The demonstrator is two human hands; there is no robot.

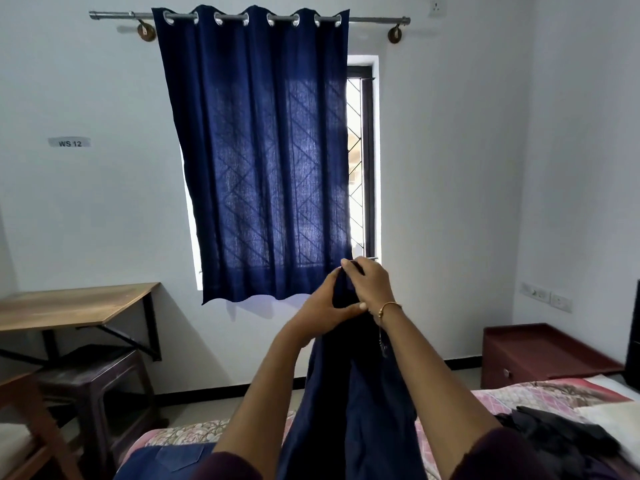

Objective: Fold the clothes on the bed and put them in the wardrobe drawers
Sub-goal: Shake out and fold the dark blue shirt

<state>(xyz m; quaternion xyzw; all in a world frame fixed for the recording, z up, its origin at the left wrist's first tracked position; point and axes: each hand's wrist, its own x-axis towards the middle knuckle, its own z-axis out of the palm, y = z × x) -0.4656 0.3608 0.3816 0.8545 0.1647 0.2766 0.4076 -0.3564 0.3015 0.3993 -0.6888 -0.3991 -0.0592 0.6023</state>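
A dark navy garment [356, 393] hangs down between my raised arms, its lower part reaching the bed [540, 393]. My left hand [325, 306] grips it near the top from the left. My right hand [370, 282] pinches its top edge, with a gold bangle on the wrist. The two hands touch each other in front of the curtain's lower right corner. A blue garment with a pocket [173, 459] lies flat on the bed at lower left. A heap of black clothing [550, 434] lies on the bed at right.
A wooden table [76, 306] stands at left with a dark stool [93, 375] under it. A dark red bedside cabinet [540, 355] is by the right wall. A navy curtain [263, 154] covers the window ahead. A wooden chair [31, 427] is at lower left.
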